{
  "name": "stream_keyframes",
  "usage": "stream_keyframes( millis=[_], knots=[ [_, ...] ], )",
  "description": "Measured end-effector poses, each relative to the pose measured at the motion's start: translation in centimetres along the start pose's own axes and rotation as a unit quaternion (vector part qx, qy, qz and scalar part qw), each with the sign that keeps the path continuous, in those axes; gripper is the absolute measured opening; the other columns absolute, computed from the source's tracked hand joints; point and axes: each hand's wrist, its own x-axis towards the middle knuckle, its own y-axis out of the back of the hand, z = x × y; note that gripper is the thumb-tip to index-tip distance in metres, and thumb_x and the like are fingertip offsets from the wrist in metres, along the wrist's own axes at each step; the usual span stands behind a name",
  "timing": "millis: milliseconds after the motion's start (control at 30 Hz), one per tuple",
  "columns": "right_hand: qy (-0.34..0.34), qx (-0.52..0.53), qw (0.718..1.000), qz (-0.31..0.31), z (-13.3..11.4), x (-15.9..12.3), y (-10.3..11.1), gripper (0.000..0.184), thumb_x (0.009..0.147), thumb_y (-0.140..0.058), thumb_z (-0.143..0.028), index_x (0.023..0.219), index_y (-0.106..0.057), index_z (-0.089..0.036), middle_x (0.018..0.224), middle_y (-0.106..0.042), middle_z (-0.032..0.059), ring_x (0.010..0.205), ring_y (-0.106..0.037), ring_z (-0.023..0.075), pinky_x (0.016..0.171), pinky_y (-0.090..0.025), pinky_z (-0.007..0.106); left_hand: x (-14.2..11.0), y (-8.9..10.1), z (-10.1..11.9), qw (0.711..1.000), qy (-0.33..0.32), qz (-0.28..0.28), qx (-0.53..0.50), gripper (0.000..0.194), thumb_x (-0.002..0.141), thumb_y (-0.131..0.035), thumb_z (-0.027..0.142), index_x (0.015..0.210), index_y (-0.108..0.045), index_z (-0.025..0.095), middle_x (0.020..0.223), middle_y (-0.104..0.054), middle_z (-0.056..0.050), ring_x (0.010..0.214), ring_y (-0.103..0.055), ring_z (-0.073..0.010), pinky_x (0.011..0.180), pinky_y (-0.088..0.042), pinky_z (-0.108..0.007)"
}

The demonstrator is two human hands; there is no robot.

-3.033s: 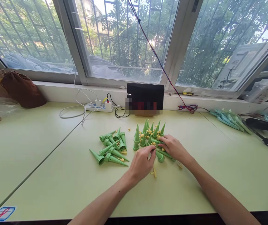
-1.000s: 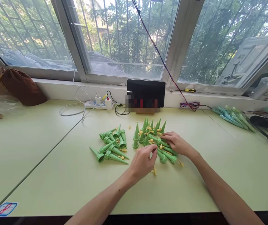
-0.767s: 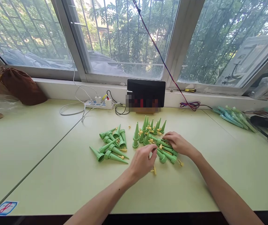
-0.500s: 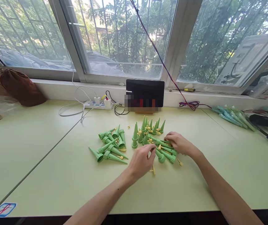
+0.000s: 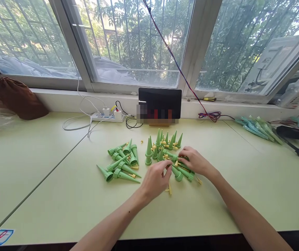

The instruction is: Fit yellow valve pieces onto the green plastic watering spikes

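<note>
My left hand (image 5: 156,177) is closed in a pinch over the front of a pile of green plastic watering spikes (image 5: 177,174). Whatever its fingertips hold is hidden, though a spike's narrow end lies close by. My right hand (image 5: 195,161) reaches into the pile from the right, fingers curled down around a green spike that they partly cover. Behind the hands, several green spikes (image 5: 148,153) stand upright on their caps, with small yellow valves (image 5: 153,147) among them. A loose yellow valve (image 5: 170,189) lies in front of my left hand.
To the left lies another heap of green spikes (image 5: 123,160). A dark tablet (image 5: 159,103) on a wooden stand is behind, beside a white power strip (image 5: 107,118) with cables. Bagged teal items (image 5: 259,129) and a black strap (image 5: 295,136) lie at right.
My right hand has shifted slightly left over the pile, its fingers lower on the spikes. My left hand keeps its pinch in nearly the same place. The whole view has shifted a little.
</note>
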Motion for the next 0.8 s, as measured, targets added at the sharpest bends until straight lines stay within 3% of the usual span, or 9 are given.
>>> stream_keyframes(
  millis=[500,800],
  knots=[
    [-0.015,-0.028,0.999,-0.04,0.0,-0.1,-0.1,0.014,0.092,-0.06,-0.019,0.078,-0.06,-0.02,0.082,-0.06,0.0048,0.082,-0.06,0.0214,0.069,-0.047,0.03,0.1,0.2,0.2,1.0,-0.006,0.001,-0.005,0.019,0.098,-0.049,0.02,0.1,-0.068,0.019,0.079,-0.07,-0.001,0.054,-0.053,-0.0107,0.058,-0.042,-0.024],
    [-0.013,-0.037,0.999,-0.008,0.9,0.3,0.6,0.015,0.099,-0.05,-0.022,0.087,-0.058,-0.02,0.094,-0.058,0.0085,0.089,-0.059,0.0233,0.081,-0.051,0.036,0.1,0.1,0.2,1.0,-0.005,-0.009,-0.005,0.018,0.098,-0.049,0.019,0.098,-0.066,0.019,0.08,-0.07,-0.001,0.058,-0.055,-0.0116,0.059,-0.041,-0.024]
  ],
)
